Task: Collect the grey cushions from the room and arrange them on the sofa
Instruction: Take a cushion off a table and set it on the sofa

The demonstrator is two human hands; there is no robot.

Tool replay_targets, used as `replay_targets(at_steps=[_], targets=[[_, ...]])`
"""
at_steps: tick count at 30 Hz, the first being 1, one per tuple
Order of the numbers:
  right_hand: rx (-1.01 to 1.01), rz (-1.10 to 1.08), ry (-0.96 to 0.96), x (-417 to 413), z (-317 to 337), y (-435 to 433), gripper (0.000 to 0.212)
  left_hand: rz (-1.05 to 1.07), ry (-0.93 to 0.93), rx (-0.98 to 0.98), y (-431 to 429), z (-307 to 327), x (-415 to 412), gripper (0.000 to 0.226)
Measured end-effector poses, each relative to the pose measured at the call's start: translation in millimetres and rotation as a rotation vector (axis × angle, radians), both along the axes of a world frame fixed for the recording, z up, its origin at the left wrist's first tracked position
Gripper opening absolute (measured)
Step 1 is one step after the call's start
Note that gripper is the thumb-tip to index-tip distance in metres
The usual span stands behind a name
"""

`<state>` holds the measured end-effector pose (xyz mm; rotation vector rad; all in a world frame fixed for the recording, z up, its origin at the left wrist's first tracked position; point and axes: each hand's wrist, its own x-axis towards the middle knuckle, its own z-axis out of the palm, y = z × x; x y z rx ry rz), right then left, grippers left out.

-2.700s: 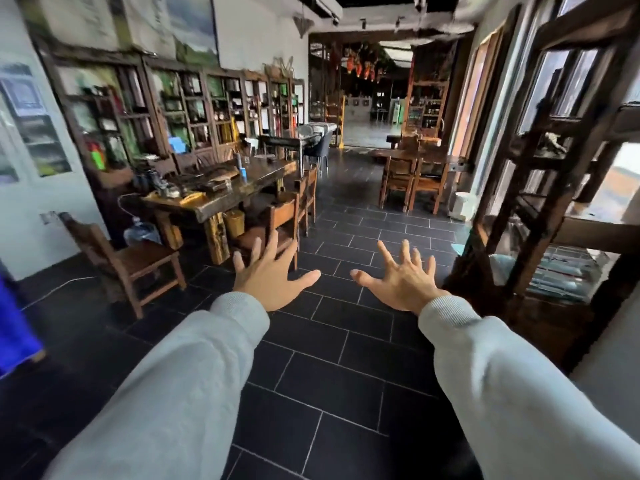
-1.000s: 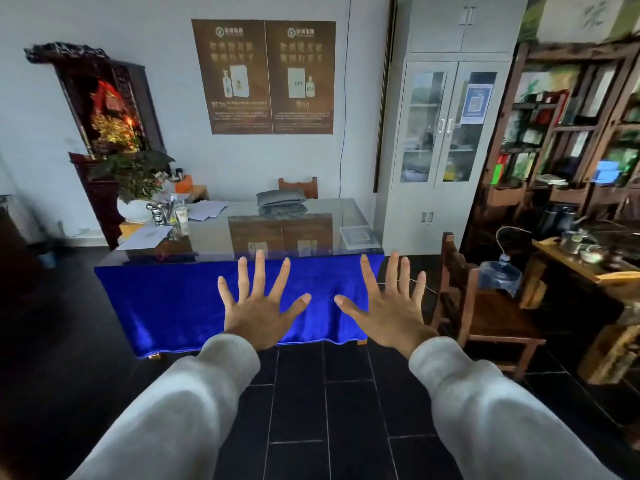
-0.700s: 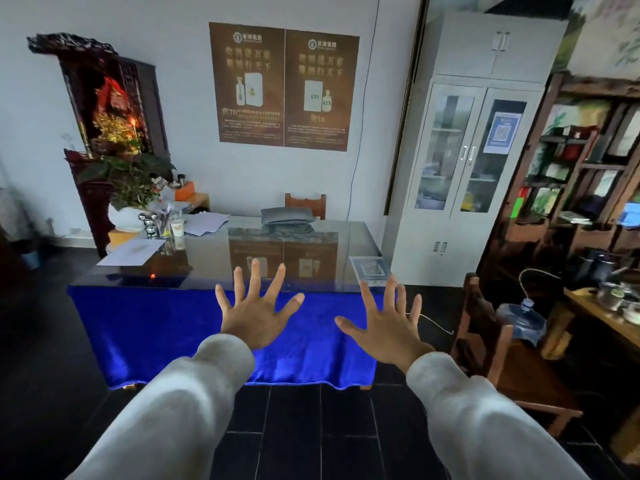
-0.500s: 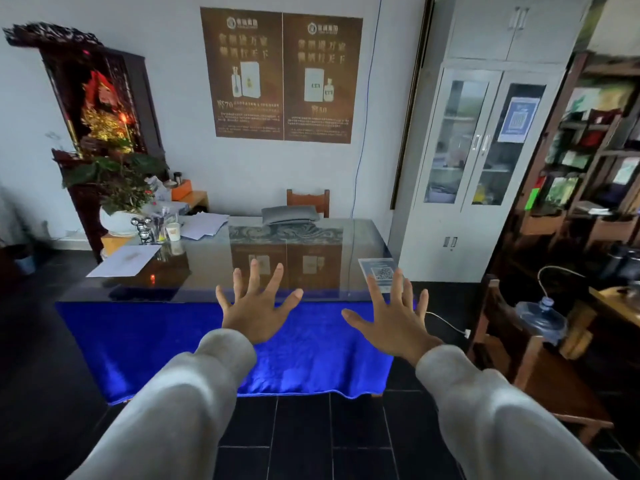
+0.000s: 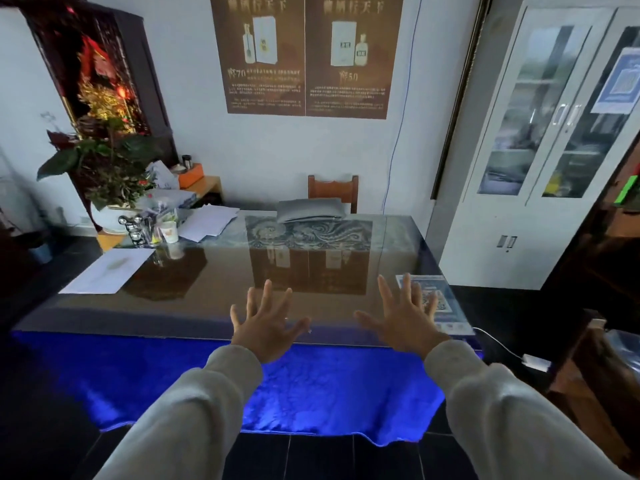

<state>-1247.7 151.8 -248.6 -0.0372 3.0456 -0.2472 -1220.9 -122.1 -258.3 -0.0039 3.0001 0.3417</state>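
A grey cushion (image 5: 311,209) lies flat at the far edge of a glass-topped table (image 5: 207,292), in front of a wooden chair back (image 5: 333,190). My left hand (image 5: 265,327) hovers over the table's near edge, fingers spread and empty. My right hand (image 5: 403,320) is held the same way to its right, also empty. Both hands are well short of the cushion, with most of the tabletop between. No sofa is in view.
A blue cloth (image 5: 311,386) hangs down the table's front. Papers (image 5: 107,271), cups (image 5: 169,232) and a potted plant (image 5: 104,174) crowd the left end. A printed card (image 5: 433,299) lies at the right corner. A white glass-door cabinet (image 5: 540,150) stands right, a wooden chair (image 5: 609,375) beside it.
I turned from the dining hall to this table and came closer to it. My open hands now reach over its near edge; the cushion looks larger.
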Motion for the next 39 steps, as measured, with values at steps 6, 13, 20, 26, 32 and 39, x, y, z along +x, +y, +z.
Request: replay_targets(at_steps=[6, 13, 20, 26, 32, 39], targets=[[-0.013, 0.021, -0.088, -160.7, -7.7, -11.3, 0.107, 0.048, -0.091, -0.02, -7.1, -13.7, -145.0, 0.079], [-0.019, 0.091, -0.172, -298.3, -27.7, -37.6, 0.103, 0.085, -0.152, 0.058, -15.8, -35.2, -282.2, 0.085], [-0.004, 0.115, -0.193, -408.6, -60.0, -64.8, 0.1, 0.045, -0.258, 0.066, -27.5, -93.5, -402.8, 0.086], [0.001, 0.083, -0.198, -557.1, -114.3, -98.0, 0.089, -0.043, -0.22, 0.054, -33.9, -180.9, -578.7, 0.082], [0.085, 0.142, -0.121, -733.4, -186.0, -133.1, 0.09, -0.087, -0.135, 0.056, -40.8, -275.1, -710.3, 0.076], [0.116, 0.212, 0.063, -878.0, -227.8, -182.3, 0.105, -0.106, 0.154, -0.037, -47.1, -323.4, -722.4, 0.066]])
